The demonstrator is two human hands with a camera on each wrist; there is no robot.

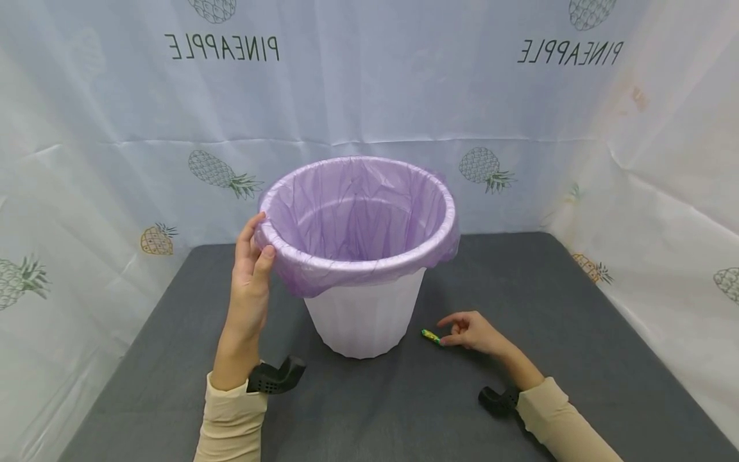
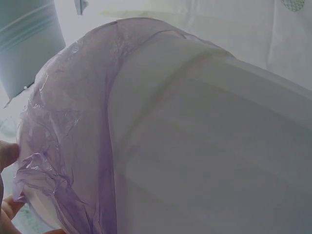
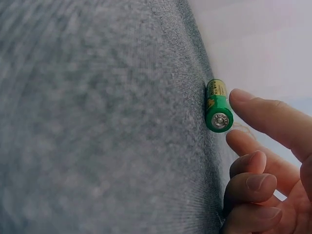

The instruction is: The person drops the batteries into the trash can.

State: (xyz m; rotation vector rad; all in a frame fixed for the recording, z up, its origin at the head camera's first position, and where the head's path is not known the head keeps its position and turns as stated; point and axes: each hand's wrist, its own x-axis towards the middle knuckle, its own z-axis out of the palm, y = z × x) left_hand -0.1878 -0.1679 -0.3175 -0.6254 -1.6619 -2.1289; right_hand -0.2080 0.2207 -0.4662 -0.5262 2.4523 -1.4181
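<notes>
A white trash bin point(image 1: 360, 321) stands upright on the dark table, lined with a purple plastic bag point(image 1: 358, 221) folded over its rim. My left hand point(image 1: 249, 282) grips the bin's rim at its left side, thumb outside over the bag; the left wrist view shows the bag point(image 2: 68, 126) bunched by the fingers. To the right of the bin's base lies a green and yellow battery point(image 3: 218, 105) on its side. My right hand point(image 1: 470, 332) is beside it, thumb and index finger spread, thumb tip right at the battery, the other fingers bent.
The table point(image 1: 369, 417) has a dark grey cloth surface. Behind it and along both sides hang white curtains point(image 1: 369, 83) printed with pineapples. A black wrist camera mount point(image 1: 277, 375) sits on the left wrist and another mount point(image 1: 498, 401) on the right.
</notes>
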